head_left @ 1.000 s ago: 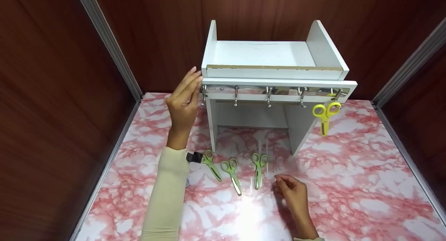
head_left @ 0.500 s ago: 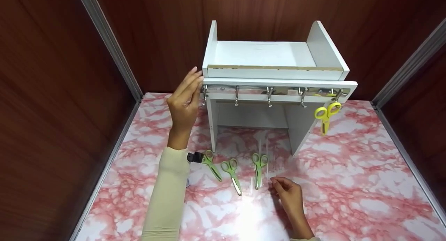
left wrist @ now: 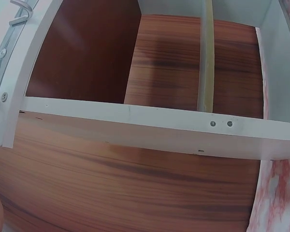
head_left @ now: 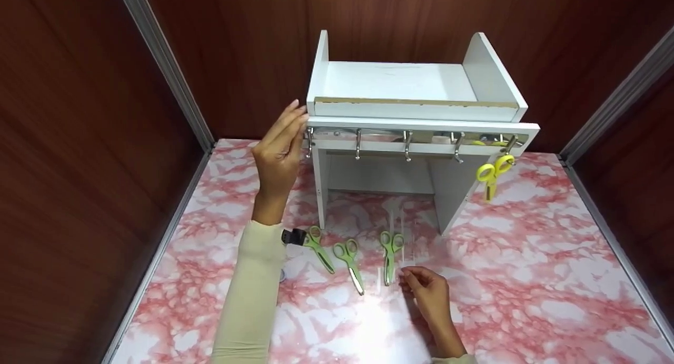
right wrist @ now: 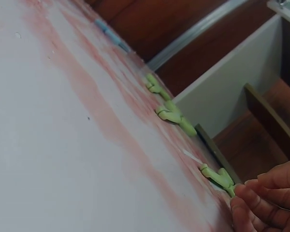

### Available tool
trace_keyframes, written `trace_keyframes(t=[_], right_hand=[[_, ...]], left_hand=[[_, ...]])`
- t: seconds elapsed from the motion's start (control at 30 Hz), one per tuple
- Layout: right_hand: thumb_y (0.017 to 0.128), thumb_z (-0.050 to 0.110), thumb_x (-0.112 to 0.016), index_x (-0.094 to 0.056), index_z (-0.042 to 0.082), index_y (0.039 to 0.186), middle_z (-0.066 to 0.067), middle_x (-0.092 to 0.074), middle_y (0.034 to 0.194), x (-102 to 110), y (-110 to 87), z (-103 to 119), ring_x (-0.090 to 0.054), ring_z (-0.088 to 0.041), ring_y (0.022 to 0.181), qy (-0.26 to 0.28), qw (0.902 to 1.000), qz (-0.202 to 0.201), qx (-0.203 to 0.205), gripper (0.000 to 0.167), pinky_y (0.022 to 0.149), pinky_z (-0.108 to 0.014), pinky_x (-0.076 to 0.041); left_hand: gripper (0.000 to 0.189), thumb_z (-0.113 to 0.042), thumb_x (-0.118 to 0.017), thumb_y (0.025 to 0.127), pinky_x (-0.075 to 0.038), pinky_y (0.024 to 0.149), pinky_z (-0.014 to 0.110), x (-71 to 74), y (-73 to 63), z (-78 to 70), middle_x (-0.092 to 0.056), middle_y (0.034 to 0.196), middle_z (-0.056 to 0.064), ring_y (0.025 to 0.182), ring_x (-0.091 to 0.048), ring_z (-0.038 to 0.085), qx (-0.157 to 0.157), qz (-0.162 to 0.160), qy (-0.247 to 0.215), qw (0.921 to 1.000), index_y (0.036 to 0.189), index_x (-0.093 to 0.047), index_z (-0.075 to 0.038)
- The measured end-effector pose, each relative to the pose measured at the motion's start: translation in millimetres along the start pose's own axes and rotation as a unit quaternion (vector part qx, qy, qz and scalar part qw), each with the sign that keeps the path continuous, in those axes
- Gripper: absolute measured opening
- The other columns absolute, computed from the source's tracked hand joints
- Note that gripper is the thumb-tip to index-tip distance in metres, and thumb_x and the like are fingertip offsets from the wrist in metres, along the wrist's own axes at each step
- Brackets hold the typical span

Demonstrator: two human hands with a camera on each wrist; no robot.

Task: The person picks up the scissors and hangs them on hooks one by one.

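My left hand (head_left: 279,150) rests its fairly straight fingers against the left end of the hook board on a white shelf unit (head_left: 416,111). Only a sliver of that hand shows in the left wrist view. Low over the table, my right hand (head_left: 429,293) has loosely bent fingers with nothing between them. Its fingertips are close to the rightmost green scissors (head_left: 389,256). Two more green scissors, one in the middle (head_left: 350,266) and one at the left (head_left: 319,248), lie on the table, handles toward the unit. Yellow scissors (head_left: 492,177) hang from the rightmost hook.
Several metal hooks (head_left: 407,145) line the front board. Thin clear strips (head_left: 403,235) lie near the right scissors. A slim blue object (right wrist: 111,35) lies farther left, mostly behind my left sleeve in the head view. Wooden panels (head_left: 68,143) enclose the marbled table (head_left: 526,279).
My right hand has slid left, nearer to the rightmost green scissors. The hanging yellow scissors have swung slightly. My left hand stays at the board's end.
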State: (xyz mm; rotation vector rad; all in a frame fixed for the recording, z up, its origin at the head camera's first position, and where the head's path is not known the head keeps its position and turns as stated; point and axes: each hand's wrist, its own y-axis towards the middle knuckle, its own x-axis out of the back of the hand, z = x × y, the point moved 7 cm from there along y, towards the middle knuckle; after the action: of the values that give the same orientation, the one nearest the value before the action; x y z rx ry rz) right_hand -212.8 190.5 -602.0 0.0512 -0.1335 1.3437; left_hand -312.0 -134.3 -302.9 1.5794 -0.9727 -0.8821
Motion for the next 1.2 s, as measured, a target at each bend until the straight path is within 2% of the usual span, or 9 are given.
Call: trace_keyframes(t=[0.27, 0.6, 0.73, 0.97, 1.2], right_hand=[[0.094, 0.004, -0.072, -0.075, -0.007, 0.101, -0.024, -0.073, 0.083, -7, -0.3, 7, -0.071, -0.029, 0.066, -0.005, 0.9997, 0.0, 0.025, 0.013, 0.052, -0.031, -0.059], [0.091, 0.001, -0.074, -0.077, -0.002, 0.095, -0.011, -0.074, 0.078, -16, -3.8, 15, -0.071, -0.018, 0.064, -0.1, 0.9899, -0.015, 0.1, 0.005, 0.056, -0.02, -0.057], [0.086, 0.002, -0.079, -0.077, 0.001, 0.09, -0.003, -0.073, 0.073, -19, -5.1, 17, -0.067, -0.011, 0.061, -0.155, 0.9785, -0.029, 0.133, 0.004, 0.057, -0.019, -0.053], [0.082, 0.009, -0.084, -0.074, 0.011, 0.077, 0.006, -0.064, 0.064, -24, -4.3, 22, -0.058, -0.007, 0.057, -0.243, 0.9531, -0.041, 0.175, 0.012, 0.053, -0.024, -0.049], [0.078, 0.015, -0.088, -0.069, 0.014, 0.071, 0.008, -0.058, 0.062, -29, -3.5, 21, -0.052, -0.007, 0.056, -0.278, 0.9435, -0.038, 0.176, 0.02, 0.054, -0.028, -0.046]], left_hand=[[0.018, 0.011, -0.073, 0.088, -0.056, 0.098, 0.039, -1.8, 0.4, -1.2, -0.074, 0.113, 0.017, 0.116, -0.067, 0.035, -0.001, 0.0, -0.003, 1.0, 0.104, -0.078, 0.005], [0.018, 0.01, -0.072, 0.088, -0.057, 0.097, 0.039, -2.7, -0.1, -0.9, -0.074, 0.113, 0.015, 0.116, -0.067, 0.034, 0.005, 0.0, -0.005, 1.0, 0.104, -0.078, 0.004], [0.018, 0.011, -0.072, 0.088, -0.057, 0.097, 0.039, -2.9, -0.6, -0.7, -0.074, 0.114, 0.016, 0.116, -0.067, 0.034, 0.006, -0.001, -0.005, 1.0, 0.104, -0.078, 0.005], [0.019, 0.011, -0.072, 0.088, -0.056, 0.098, 0.039, -2.0, -0.8, -0.5, -0.074, 0.113, 0.017, 0.117, -0.067, 0.034, 0.008, -0.001, -0.001, 1.0, 0.104, -0.078, 0.004], [0.019, 0.011, -0.073, 0.087, -0.056, 0.097, 0.039, 0.2, -0.6, 0.1, -0.074, 0.113, 0.016, 0.116, -0.067, 0.034, 0.008, -0.003, 0.004, 1.0, 0.103, -0.078, 0.004]])
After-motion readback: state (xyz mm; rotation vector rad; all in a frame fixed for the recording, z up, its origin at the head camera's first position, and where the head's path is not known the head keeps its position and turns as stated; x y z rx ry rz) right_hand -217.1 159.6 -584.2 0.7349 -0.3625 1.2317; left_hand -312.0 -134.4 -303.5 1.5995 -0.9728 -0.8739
